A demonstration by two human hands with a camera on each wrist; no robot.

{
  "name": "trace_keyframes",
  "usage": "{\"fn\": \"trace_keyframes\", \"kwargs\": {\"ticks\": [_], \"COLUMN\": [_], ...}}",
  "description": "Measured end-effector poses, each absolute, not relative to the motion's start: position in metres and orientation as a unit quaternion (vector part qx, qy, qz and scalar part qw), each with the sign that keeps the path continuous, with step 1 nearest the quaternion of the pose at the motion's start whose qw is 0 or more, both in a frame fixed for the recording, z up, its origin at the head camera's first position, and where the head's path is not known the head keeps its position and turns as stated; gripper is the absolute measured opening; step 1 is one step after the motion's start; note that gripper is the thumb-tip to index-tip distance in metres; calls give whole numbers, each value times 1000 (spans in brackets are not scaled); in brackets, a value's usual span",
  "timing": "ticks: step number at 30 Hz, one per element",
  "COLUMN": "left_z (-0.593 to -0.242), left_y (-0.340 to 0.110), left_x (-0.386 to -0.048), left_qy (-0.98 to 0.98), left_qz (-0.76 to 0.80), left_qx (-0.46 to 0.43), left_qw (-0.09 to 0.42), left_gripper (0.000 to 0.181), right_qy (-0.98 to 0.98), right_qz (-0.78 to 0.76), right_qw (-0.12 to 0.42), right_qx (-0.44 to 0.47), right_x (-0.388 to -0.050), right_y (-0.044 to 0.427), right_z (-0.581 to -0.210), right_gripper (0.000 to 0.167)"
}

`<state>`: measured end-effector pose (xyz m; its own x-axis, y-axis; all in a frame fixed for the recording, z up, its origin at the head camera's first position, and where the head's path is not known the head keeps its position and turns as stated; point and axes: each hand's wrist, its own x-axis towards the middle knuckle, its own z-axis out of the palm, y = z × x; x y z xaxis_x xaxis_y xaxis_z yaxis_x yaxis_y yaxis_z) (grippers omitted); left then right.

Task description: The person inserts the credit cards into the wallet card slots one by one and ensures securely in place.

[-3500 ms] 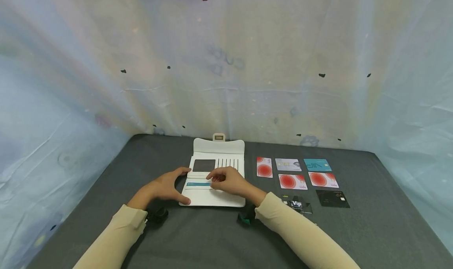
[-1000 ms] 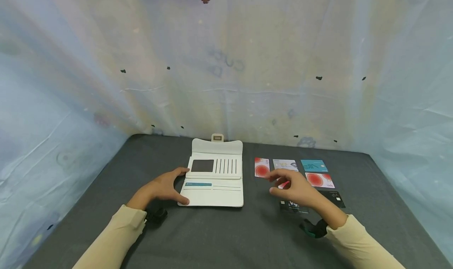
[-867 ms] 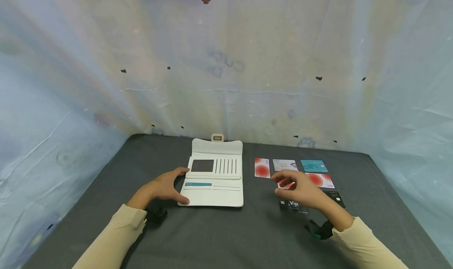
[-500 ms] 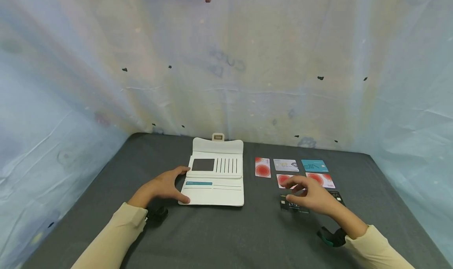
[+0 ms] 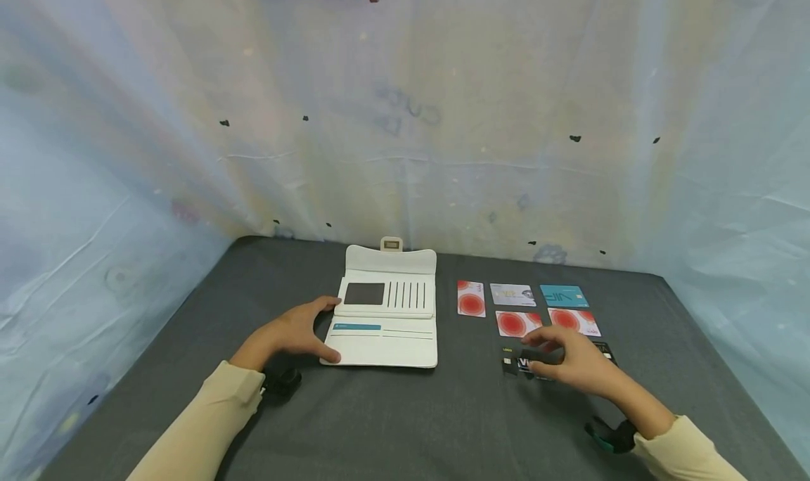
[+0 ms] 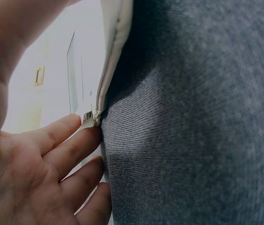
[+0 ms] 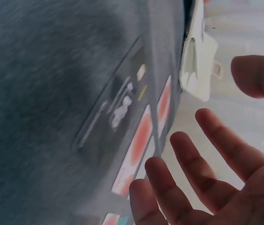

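A white wallet [image 5: 399, 356] lies unfolded on the dark table, with a blue-topped card [image 5: 357, 327] tucked in its lower left slot. My left hand [image 5: 292, 335] rests along the wallet's left edge, thumb and fingers spread apart. In the left wrist view its fingertips touch the wallet's stitched rim. Farther right, my right hand [image 5: 581, 363] hovers over a black VIP card [image 5: 510, 361], partly covering it. The right wrist view shows this black card [image 7: 115, 110] flat on the cloth, apart from loosely spread, unoccupied fingers.
Behind the right hand lie red-and-white cards [image 5: 471, 299], a silver card [image 5: 512, 294] and a teal card [image 5: 564, 296]. Another black card [image 5: 605, 351] is partly hidden by the right hand. A pale curtain [image 5: 405, 115] hangs behind the table [image 5: 392, 425].
My right hand has left the blue-topped card in the wallet and moved right, then toward me, over the black VIP card. My left hand has stayed at the wallet's edge.
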<state>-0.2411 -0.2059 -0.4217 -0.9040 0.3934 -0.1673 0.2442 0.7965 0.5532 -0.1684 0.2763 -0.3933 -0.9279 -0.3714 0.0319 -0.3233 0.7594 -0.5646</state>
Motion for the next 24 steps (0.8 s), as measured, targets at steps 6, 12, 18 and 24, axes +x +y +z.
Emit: {"fn": "trace_keyframes", "kwargs": {"ticks": [6, 12, 18, 24], "left_z": [-423, -424, -424, -424], "left_y": [-206, -206, -207, -206], "left_x": [-241, -240, -241, -241], "left_qy": [938, 938, 938, 937], "left_qz": [270, 271, 271, 275], "left_qx": [168, 168, 168, 170], "left_qw": [138, 135, 134, 134], "left_gripper": [110, 110, 109, 109], "right_qy": [952, 964, 967, 969], "right_qz": [-242, -212, -197, -188], "right_qw": [10, 6, -8, -14], "right_qx": [-185, -163, -160, -160], "right_x": [-168, -167, -164, -163], "right_y": [282, 284, 284, 285], "right_z": [-404, -410, -411, -412], "right_gripper": [37, 40, 41, 42]}}
